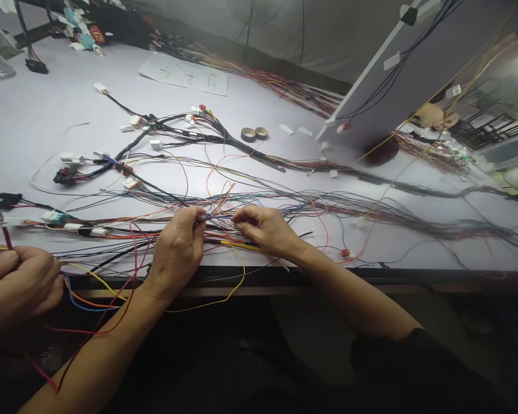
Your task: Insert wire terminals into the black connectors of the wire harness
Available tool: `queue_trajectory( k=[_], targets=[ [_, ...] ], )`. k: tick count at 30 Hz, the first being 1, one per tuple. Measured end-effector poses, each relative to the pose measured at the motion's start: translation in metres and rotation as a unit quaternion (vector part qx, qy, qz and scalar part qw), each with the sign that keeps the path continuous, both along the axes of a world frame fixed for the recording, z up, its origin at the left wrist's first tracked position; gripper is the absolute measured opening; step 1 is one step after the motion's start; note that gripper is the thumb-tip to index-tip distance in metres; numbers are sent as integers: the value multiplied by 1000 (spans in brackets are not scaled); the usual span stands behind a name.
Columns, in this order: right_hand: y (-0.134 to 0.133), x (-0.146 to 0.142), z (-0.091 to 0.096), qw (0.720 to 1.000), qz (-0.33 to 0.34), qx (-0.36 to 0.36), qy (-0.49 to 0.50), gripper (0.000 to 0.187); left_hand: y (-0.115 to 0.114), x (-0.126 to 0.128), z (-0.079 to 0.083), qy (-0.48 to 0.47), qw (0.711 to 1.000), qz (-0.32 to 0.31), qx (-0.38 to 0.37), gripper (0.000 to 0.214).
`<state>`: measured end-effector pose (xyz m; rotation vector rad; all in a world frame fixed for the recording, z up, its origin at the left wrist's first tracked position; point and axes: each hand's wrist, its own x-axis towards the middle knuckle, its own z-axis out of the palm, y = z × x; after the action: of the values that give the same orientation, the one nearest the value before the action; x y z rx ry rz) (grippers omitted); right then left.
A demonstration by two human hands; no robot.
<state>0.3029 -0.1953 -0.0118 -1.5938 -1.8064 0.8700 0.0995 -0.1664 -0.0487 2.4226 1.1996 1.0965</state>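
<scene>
My left hand (176, 247) and my right hand (265, 230) rest on the white table (34, 121) near its front edge. Both are closed, pinching thin coloured wires of a loose bundle (218, 218) between them. The fingertips almost meet over the same strands. A long wire harness (190, 135) with black taped branches and white connectors spreads across the table behind my hands. A yellow wire (237, 287) loops down over the table's edge.
Another person's hands (17, 284) hold wires at the lower left. Two tape rolls (254, 134) lie mid-table, paper sheets (185, 73) farther back. A tilted grey board (397, 80) with routed wires stands at the right. More wire bundles (414, 215) trail right.
</scene>
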Motion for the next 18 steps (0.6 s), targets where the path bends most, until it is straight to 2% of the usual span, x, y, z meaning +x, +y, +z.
queue_trajectory(
  k=[6,12,18],
  targets=[
    [0,-4,0,1000,-7,1,-24,11,-1,-3,-5,-3,1000,-2,14,12],
    [-6,0,4,991,46,67,-104,17,0,-2,-5,-2,1000,-1,26,11],
    [-22,7,7,976,25,107,-188,21,0,-1,-4,-3,1000,-6,22,10]
  ],
)
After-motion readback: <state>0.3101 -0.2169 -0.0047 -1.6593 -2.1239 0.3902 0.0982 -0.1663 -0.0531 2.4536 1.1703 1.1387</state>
